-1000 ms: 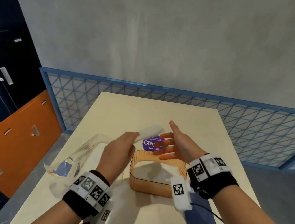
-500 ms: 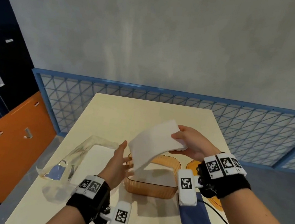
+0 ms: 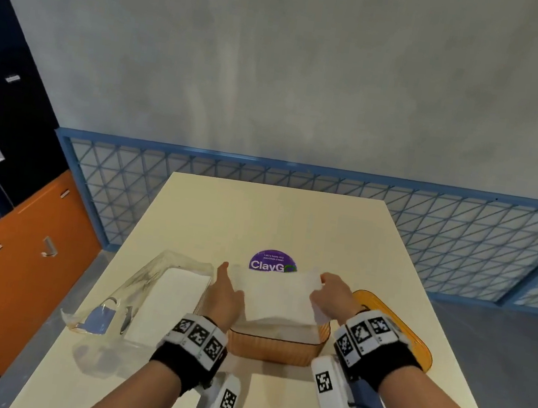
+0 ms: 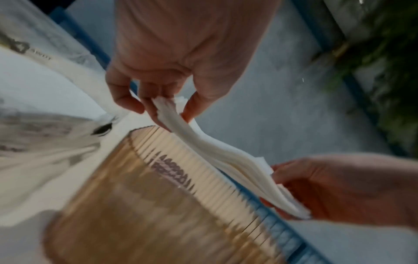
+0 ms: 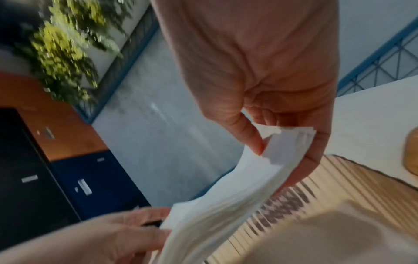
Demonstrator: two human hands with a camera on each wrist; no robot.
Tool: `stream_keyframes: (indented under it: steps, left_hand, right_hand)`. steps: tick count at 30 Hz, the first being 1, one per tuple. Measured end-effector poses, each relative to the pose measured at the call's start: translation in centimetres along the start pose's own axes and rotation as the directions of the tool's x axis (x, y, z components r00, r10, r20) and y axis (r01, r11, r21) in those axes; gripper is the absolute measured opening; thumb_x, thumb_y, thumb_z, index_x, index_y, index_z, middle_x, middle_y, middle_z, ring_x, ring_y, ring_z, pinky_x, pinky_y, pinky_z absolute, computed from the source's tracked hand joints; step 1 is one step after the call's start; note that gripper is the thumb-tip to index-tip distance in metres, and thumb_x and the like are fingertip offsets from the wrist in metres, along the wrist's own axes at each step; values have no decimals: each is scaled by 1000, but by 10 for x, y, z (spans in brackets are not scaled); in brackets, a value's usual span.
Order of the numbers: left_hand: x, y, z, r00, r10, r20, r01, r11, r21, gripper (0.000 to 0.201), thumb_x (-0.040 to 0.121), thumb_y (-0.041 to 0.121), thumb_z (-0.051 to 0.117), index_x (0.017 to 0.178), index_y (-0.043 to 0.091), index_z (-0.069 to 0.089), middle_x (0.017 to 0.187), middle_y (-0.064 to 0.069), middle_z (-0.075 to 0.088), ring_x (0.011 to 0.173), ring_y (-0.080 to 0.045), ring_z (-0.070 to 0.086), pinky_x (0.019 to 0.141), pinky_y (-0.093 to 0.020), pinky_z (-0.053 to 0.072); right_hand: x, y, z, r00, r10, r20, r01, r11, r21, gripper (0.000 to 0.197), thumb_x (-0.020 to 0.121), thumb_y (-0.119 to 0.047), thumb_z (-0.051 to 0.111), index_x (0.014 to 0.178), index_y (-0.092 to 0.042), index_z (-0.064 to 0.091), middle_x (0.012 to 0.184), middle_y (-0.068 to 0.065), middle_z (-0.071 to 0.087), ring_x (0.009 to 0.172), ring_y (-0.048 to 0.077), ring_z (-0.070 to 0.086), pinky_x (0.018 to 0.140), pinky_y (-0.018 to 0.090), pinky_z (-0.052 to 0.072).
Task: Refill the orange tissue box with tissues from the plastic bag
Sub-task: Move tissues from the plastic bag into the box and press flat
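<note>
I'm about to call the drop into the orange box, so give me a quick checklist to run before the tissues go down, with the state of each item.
1. Left hand pinches one end of the tissue stack: ok.
2. Right hand pinches the other end: ok.
3. Stack held over the orange tissue box, box open on top: ok.
4. Stack flat and square: not ok, it sags in the middle and the sheet edges are fanned.
5. Room left inside the box: cannot tell, the stack hides most of the inside.
6. Orange lid out of the way: ok, it lies to the right of the box.
</note>
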State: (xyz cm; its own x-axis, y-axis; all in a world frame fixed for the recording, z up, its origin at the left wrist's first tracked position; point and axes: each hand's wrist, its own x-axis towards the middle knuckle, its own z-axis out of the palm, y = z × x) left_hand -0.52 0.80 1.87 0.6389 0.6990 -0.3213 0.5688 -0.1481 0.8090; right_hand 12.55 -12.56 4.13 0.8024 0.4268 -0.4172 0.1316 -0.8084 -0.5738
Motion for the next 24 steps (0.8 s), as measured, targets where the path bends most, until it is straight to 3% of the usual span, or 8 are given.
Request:
stream_keyframes:
  steps: [3, 6, 11, 14, 16, 18, 21, 24]
  left_hand:
    - [2, -8, 12, 998, 54, 12, -55, 931, 360, 64, 95, 11, 41, 150, 17, 9, 129, -14, 56, 118, -29, 53, 95, -35, 42]
    - [3, -9, 20, 995, 100, -10, -75, 805, 588, 64, 94, 14, 43, 150, 21, 12, 129, -15, 52, 123, -30, 47, 104, -39, 37]
    - [6, -9, 25, 992, 120, 43, -113, 667, 736, 65, 94, 12, 45, 149, 18, 11, 135, -9, 48, 131, -28, 38, 109, -42, 30]
    - [14, -13, 29, 976, 216, 40, -162, 587, 793, 61, 93, 10, 44, 147, 17, 18, 135, -7, 46, 127, -26, 41, 102, -41, 35]
    - [16, -14, 33, 932, 353, 81, -272, 534, 801, 57, 90, 4, 45, 143, 18, 29, 131, -7, 45, 121, -27, 44, 93, -37, 39]
    - [19, -14, 40, 872, 437, 221, -439, 496, 749, 55, 89, 3, 48, 140, 20, 39, 128, -8, 47, 119, -28, 46, 89, -36, 42]
    - [23, -13, 44, 849, 273, 452, -528, 433, 730, 49, 92, 14, 53, 138, 28, 45, 132, -8, 42, 125, -29, 41, 100, -40, 43]
    - [30, -9, 40, 860, 39, 509, -475, 423, 771, 51, 93, 17, 53, 140, 31, 42, 135, -12, 43, 127, -32, 43, 106, -39, 41]
  right_hand:
    - [4, 11, 18, 1000, -6, -20, 2, 983, -182, 9, 96, -13, 40, 89, -10, 44, 127, 20, 55, 117, 34, 53, 84, 34, 43]
    - [7, 17, 30, 999, -5, -47, -8, 966, -258, 23, 96, -9, 41, 116, -2, 48, 130, 19, 53, 120, 31, 52, 94, 32, 43]
    - [9, 18, 38, 999, -46, -26, 32, 916, -399, 33, 94, -7, 43, 127, -2, 47, 131, 16, 55, 121, 28, 53, 96, 29, 44]
    - [4, 13, 38, 994, -98, -49, 64, 884, -464, 31, 95, -3, 42, 126, -1, 44, 130, 16, 51, 119, 28, 53, 94, 30, 44]
    - [-1, 9, 38, 968, -216, -125, 117, 836, -536, 32, 94, -2, 42, 126, -5, 42, 126, 13, 51, 114, 27, 55, 88, 31, 47]
    - [-1, 4, 40, 929, -349, -122, 206, 763, -613, 34, 93, -3, 43, 127, -9, 44, 124, 12, 50, 112, 27, 55, 85, 33, 48]
    - [6, 6, 48, 907, -399, 137, 398, 701, -592, 40, 93, -10, 47, 133, -17, 48, 127, 12, 50, 117, 29, 52, 92, 37, 45]
    - [7, 11, 48, 890, -312, 332, 453, 687, -569, 38, 96, -18, 45, 133, -20, 48, 127, 15, 50, 104, 29, 55, 94, 37, 43]
